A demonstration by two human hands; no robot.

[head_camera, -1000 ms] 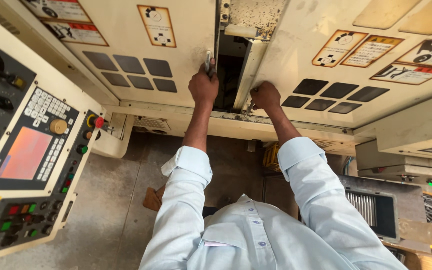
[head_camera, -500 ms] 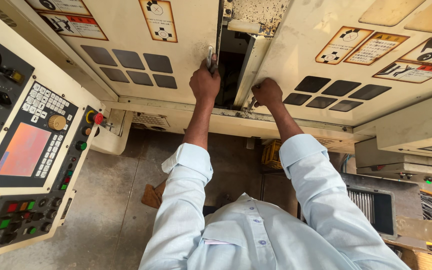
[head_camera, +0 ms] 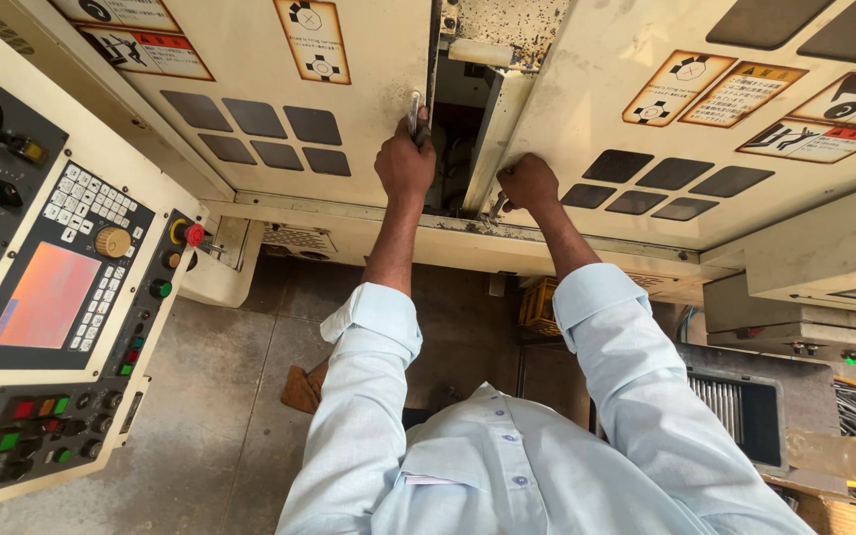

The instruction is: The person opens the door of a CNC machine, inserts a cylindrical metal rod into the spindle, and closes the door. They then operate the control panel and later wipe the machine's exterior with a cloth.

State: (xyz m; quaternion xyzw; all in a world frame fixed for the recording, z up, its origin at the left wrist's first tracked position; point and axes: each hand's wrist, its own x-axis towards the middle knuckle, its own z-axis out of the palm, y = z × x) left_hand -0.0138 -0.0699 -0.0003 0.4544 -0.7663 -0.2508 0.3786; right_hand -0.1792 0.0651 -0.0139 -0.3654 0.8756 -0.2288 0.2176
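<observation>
Head view looks down at a big cream machine standing on a grey concrete floor [head_camera: 200,396]. Two sliding doors meet in front of the person, with a dark gap [head_camera: 453,139] between them. The left hand [head_camera: 404,166] is curled tight around a metal door handle [head_camera: 414,111] on the edge of the left door [head_camera: 250,89]. The right hand [head_camera: 527,183] is closed in a fist on the low edge of the right door [head_camera: 646,109], just right of the gap; what it grips is hidden. Each door has six dark square panels, left of the left hand and right of the right hand. Far left of the left hand is one control panel [head_camera: 52,297] with an orange screen [head_camera: 44,295], one red round button [head_camera: 194,235] and one green one [head_camera: 160,288]. Below the right hand sits one yellow crate [head_camera: 539,305].
</observation>
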